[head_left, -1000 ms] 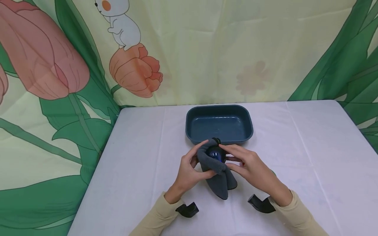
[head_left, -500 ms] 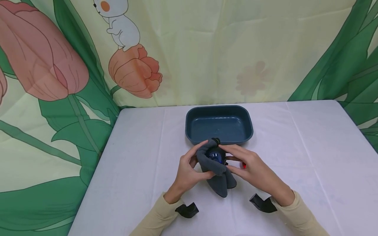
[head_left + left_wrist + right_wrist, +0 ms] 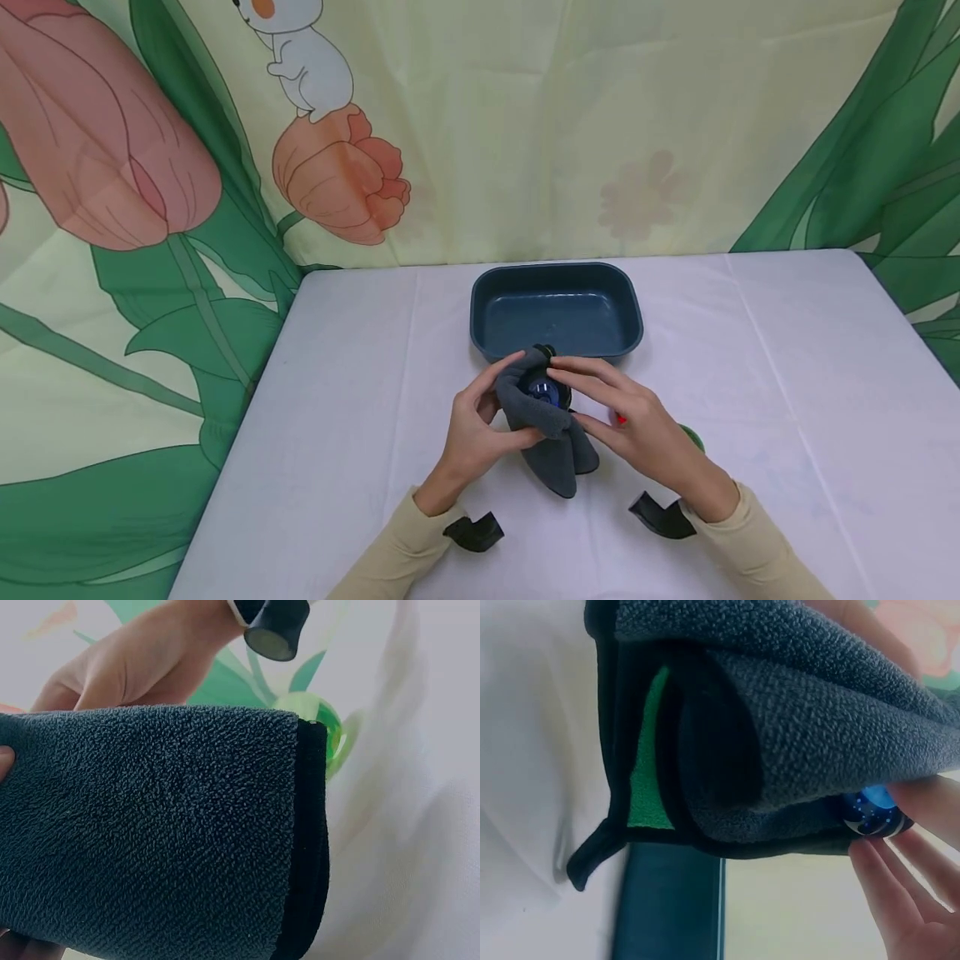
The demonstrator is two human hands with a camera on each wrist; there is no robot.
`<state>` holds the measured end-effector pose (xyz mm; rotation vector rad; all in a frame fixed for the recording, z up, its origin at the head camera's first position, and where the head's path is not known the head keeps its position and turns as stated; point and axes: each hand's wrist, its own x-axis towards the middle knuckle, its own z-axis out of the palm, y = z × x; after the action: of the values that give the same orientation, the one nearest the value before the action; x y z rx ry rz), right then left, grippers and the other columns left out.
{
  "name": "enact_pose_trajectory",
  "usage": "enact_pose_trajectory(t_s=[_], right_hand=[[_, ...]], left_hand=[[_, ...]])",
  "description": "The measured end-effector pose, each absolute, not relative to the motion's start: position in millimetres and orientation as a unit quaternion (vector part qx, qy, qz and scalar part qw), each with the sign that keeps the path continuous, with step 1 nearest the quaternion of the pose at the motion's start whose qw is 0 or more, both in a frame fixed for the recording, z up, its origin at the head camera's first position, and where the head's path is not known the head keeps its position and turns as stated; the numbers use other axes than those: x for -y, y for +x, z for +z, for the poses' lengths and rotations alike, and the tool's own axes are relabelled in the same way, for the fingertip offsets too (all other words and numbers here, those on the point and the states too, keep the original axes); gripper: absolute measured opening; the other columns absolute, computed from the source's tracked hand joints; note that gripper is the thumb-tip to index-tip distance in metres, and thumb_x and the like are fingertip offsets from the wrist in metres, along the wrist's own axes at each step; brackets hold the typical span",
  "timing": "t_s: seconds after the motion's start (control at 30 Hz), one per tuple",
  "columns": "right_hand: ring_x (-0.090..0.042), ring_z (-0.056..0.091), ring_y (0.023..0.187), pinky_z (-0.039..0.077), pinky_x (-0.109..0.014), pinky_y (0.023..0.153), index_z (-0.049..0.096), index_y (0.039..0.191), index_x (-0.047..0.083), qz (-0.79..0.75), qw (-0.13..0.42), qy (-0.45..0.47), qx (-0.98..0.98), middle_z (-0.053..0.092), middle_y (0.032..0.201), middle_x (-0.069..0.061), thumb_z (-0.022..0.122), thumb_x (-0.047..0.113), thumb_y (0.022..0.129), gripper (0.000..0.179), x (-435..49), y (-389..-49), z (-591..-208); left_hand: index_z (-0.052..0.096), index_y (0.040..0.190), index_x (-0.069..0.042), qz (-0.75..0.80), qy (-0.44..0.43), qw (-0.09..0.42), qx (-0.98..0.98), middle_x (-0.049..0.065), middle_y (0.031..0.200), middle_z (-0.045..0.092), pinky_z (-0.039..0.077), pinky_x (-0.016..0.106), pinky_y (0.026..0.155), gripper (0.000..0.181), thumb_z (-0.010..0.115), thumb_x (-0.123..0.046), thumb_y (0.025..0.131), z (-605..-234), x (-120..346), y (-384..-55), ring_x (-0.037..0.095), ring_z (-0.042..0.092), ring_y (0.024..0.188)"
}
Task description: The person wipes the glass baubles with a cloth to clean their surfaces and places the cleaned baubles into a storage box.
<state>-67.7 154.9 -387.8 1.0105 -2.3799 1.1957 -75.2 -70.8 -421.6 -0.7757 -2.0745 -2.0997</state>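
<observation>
A grey microfiber cloth point(image 3: 551, 467) with black edging is wrapped partly round a glossy dark blue ball point(image 3: 546, 390). My left hand point(image 3: 472, 433) grips the cloth from the left, its thumb across the front fold. On the other side my right hand point(image 3: 637, 421) has its thumb and fingers at the ball and the cloth's edge. White specks show on the ball point(image 3: 876, 816) in the right wrist view, where the fingers hold it from both sides. Cloth point(image 3: 150, 832) fills most of the left wrist view and hides the ball there. A green underside of the cloth point(image 3: 651, 757) is visible.
Just behind the hands stands a dark blue rectangular basin point(image 3: 555, 325). A small red thing point(image 3: 621, 418) and a green round thing point(image 3: 693, 437) are mostly hidden by the right hand. White cloth covers the table point(image 3: 360, 400); a printed curtain point(image 3: 487, 125) hangs behind.
My right fingers have shifted and spread a little on the ball and cloth. More of the red and green things shows past the right hand. The left hand keeps its grip.
</observation>
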Motion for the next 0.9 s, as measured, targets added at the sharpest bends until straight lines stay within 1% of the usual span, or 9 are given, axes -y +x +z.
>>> enact_pose_trajectory(t_s=[0.07,0.13,0.2,0.37,0.57,0.63,0.73,0.83,0.9], right_hand=[[-0.019,0.057,0.123,0.045,-0.004,0.091,0.059,0.138,0.014,0.411,0.142,0.347,0.831,0.057,0.139,-0.005,0.083,-0.013,0.068,0.079,-154.4,-67.4,-388.8],[-0.019,0.060,0.118,0.045,-0.004,0.081,0.059,0.138,0.014,0.414,0.141,0.345,0.830,0.058,0.138,-0.005,0.082,-0.014,0.068,0.079,-154.5,-66.9,-389.5],[-0.018,0.064,0.113,0.046,-0.006,0.077,0.059,0.138,0.013,0.419,0.144,0.346,0.827,0.058,0.137,-0.006,0.082,-0.014,0.068,0.079,-154.8,-66.3,-389.6],[-0.019,0.068,0.107,0.050,-0.007,0.084,0.059,0.137,0.008,0.448,0.148,0.352,0.808,0.058,0.135,-0.009,0.081,-0.015,0.069,0.075,-154.0,-65.5,-389.0],[-0.012,0.069,0.099,0.056,-0.015,0.084,0.061,0.134,0.004,0.481,0.148,0.336,0.796,0.062,0.128,-0.013,0.079,-0.018,0.069,0.071,-151.6,-66.0,-390.9],[-0.009,0.068,0.099,0.057,-0.017,0.083,0.062,0.134,0.004,0.488,0.140,0.321,0.799,0.063,0.127,-0.012,0.078,-0.017,0.070,0.069,-150.9,-66.3,-392.1],[-0.010,0.069,0.102,0.057,-0.018,0.082,0.062,0.134,0.006,0.491,0.127,0.303,0.807,0.063,0.127,-0.011,0.078,-0.016,0.073,0.067,-150.9,-66.3,-392.8],[-0.014,0.071,0.100,0.054,-0.009,0.069,0.062,0.134,0.008,0.483,0.126,0.302,0.813,0.064,0.127,-0.009,0.079,-0.014,0.073,0.067,-152.5,-66.2,-392.0],[-0.016,0.072,0.097,0.046,-0.009,0.056,0.062,0.134,0.009,0.474,0.131,0.311,0.814,0.063,0.127,-0.008,0.080,-0.013,0.071,0.069,-154.3,-66.5,-391.1]], left_hand=[[0.049,0.143,-0.003,-0.689,-0.253,0.044,0.678,0.022,0.133,0.059,0.055,0.033,0.098,0.078,0.080,0.011,0.073,-420.9,71.1,-75.1,0.025,0.064,0.116],[0.049,0.143,-0.002,-0.689,-0.255,0.043,0.677,0.022,0.133,0.059,0.055,0.033,0.098,0.078,0.080,0.011,0.073,-420.2,71.2,-75.2,0.025,0.064,0.115],[0.049,0.143,-0.002,-0.688,-0.257,0.041,0.677,0.022,0.133,0.059,0.055,0.034,0.098,0.078,0.080,0.011,0.073,-419.6,71.0,-75.6,0.025,0.064,0.116],[0.048,0.143,-0.001,-0.682,-0.266,0.037,0.680,0.021,0.136,0.057,0.054,0.036,0.099,0.080,0.081,0.012,0.072,-418.1,71.1,-77.0,0.027,0.062,0.118],[0.046,0.144,0.000,-0.670,-0.282,0.037,0.686,0.023,0.134,0.058,0.054,0.037,0.099,0.082,0.081,0.013,0.071,-417.8,72.8,-76.9,0.026,0.062,0.118],[0.046,0.144,0.000,-0.670,-0.283,0.039,0.686,0.023,0.134,0.059,0.054,0.037,0.099,0.082,0.081,0.013,0.071,-417.4,73.1,-77.3,0.026,0.063,0.118],[0.047,0.143,0.001,-0.675,-0.281,0.041,0.681,0.023,0.134,0.058,0.054,0.037,0.099,0.080,0.081,0.014,0.071,-417.0,72.9,-77.9,0.026,0.063,0.117],[0.047,0.142,0.001,-0.681,-0.280,0.042,0.676,0.024,0.134,0.058,0.054,0.038,0.099,0.079,0.080,0.014,0.072,-417.6,71.8,-78.2,0.026,0.063,0.117],[0.048,0.142,0.001,-0.683,-0.282,0.043,0.673,0.024,0.133,0.058,0.054,0.039,0.099,0.078,0.080,0.014,0.072,-417.8,71.3,-78.1,0.026,0.063,0.116]])
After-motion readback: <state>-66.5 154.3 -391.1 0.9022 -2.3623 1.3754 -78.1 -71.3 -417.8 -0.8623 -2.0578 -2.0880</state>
